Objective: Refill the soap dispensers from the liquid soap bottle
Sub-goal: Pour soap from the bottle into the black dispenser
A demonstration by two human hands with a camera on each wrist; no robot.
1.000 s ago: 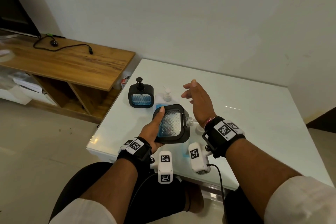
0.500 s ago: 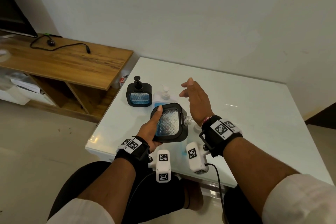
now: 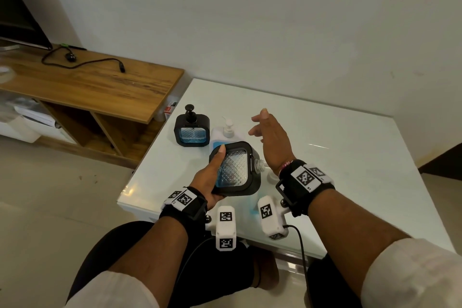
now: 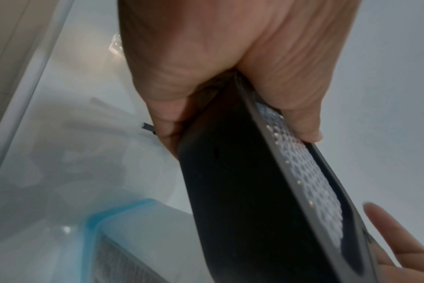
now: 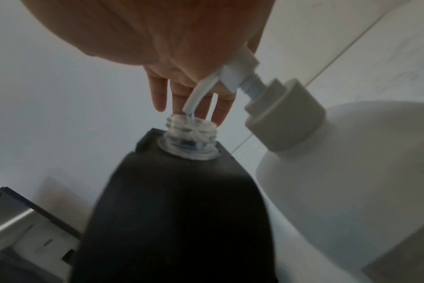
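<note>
Tilting toward the right, an open soap dispenser (image 3: 235, 169) is held above the near part of the white table (image 3: 350, 170) by the left hand (image 3: 209, 180); the thumb is laid across its clear textured front, and the remaining fingers are wrapped behind the black casing. The pump is off this dispenser — a bare, threaded clear neck (image 5: 190, 138) is exposed and points to the right. The right hand (image 3: 271, 137) is raised above the table with its fingers spread and relaxed, and nothing is gripped by it. In the right wrist view the white spout of the liquid soap bottle (image 3: 226, 135) is seen just over the open neck, but contact cannot be confirmed. The bottle stands upright just behind the held dispenser. A second soap dispenser (image 3: 192, 130), with its black pump fitted and blue liquid visible — is set upright to the left of the bottle, near the table's left edge. A wooden cabinet (image 3: 95, 87) stands beyond that edge.
</note>
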